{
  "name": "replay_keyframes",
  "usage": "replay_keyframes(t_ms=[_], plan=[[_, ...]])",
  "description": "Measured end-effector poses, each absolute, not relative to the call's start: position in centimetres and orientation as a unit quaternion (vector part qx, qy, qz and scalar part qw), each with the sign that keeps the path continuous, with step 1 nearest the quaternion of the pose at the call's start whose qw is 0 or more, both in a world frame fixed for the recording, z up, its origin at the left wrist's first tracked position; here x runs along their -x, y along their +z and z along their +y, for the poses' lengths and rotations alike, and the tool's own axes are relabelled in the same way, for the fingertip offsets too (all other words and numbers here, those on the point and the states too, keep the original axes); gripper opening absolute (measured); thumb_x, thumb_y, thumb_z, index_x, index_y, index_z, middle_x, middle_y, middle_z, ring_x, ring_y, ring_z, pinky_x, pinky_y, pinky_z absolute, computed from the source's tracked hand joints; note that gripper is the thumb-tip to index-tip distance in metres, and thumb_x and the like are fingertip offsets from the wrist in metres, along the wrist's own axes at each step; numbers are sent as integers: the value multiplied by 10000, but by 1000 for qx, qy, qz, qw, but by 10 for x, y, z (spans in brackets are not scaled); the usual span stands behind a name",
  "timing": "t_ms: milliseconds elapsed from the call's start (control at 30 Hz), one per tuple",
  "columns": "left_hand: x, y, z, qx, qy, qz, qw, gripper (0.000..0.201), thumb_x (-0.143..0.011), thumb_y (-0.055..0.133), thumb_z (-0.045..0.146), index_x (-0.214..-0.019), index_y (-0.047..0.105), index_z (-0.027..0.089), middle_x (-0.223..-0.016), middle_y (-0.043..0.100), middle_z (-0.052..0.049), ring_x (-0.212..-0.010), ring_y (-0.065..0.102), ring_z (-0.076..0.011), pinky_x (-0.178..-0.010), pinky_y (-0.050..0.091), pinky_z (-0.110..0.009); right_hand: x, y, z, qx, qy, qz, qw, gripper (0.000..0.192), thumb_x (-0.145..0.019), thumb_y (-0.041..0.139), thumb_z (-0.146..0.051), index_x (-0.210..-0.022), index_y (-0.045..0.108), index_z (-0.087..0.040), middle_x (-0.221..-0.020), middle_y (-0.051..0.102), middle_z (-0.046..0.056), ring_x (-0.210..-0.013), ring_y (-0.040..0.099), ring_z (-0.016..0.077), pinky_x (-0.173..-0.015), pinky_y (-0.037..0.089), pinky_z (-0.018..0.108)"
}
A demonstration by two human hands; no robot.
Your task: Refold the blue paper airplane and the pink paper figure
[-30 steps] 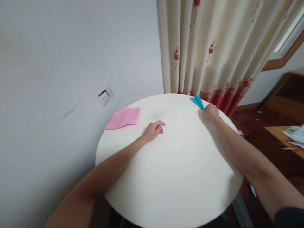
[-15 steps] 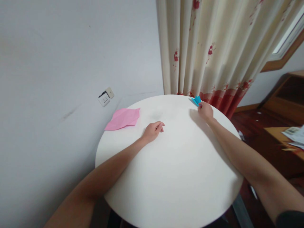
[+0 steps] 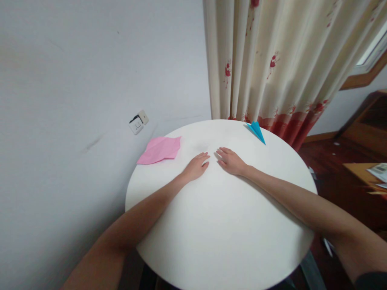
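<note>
On a round white table (image 3: 223,225), my left hand (image 3: 196,166) rests with its fingers stretched out and nothing in them. Just across a small gap lies my right hand (image 3: 231,161), also open and holding nothing, its fingertips pointing toward the left hand. A folded blue paper plane (image 3: 256,132) sits near the far right rim, apart from both hands, its tip pointing toward me. To the left of my left hand, a creased sheet of pink paper (image 3: 160,150) lies near the table's left edge.
A pale wall (image 3: 75,100) with a socket (image 3: 136,125) borders the table on the left. A cream curtain with red flowers (image 3: 250,72) hangs behind it. Low at the right is a wooden surface with papers (image 3: 379,173).
My right hand has let go of the blue paper plane at the far right and moved left to the middle. The fingers of my left hand have opened out.
</note>
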State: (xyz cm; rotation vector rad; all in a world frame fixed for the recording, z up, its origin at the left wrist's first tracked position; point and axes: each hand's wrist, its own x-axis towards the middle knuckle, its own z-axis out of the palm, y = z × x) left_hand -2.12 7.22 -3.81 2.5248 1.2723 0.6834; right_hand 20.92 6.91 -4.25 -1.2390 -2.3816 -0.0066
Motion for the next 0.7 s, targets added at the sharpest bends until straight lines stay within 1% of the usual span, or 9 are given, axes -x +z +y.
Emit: replay_keyframes(t_ms=[100,233,300,533,700], plan=[[24,-39,71,-884,180,422,93,430,-985,430,274,-1376,554,145,-1530,441,-125,-1455,352,-237,-1210,257,-411,-211,-44,70,452,-4,-872,188,404,-977,472,-324,-1305,595,-123,-1436,529,197,-1359,462,323,-1117,370,474],[27,-39,70,-887,158,426,80,445,-997,415,295,-1418,515,193,-1555,408,-93,-1468,330,-224,-1209,254,-411,-213,-45,72,441,-5,-879,182,420,-985,454,-324,-1328,591,-122,-1449,517,199,-1362,463,334,-1104,387,488],[27,-39,69,-890,153,424,77,447,-1000,411,300,-1422,509,191,-1557,405,-96,-1467,330,-228,-1206,257,-417,-214,-47,73,442,-2,-877,187,432,-982,459,-323,-1345,582,-123,-1453,512,200,-1363,464,338,-1108,384,500],[29,-38,68,-892,154,418,75,444,-989,439,290,-1401,531,152,-1539,429,-116,-1448,367,-232,-1202,281,-399,-217,-49,76,409,-7,-892,192,443,-987,441,-324,-1346,590,-112,-1445,521,198,-1358,474,331,-1116,392,487],[32,-34,68,-882,183,423,103,391,-965,481,267,-1328,595,178,-1472,521,-93,-1406,435,-228,-1187,326,-405,-218,-45,75,395,-3,-897,201,423,-976,459,-317,-1319,615,-124,-1422,550,182,-1332,506,325,-1123,394,473]])
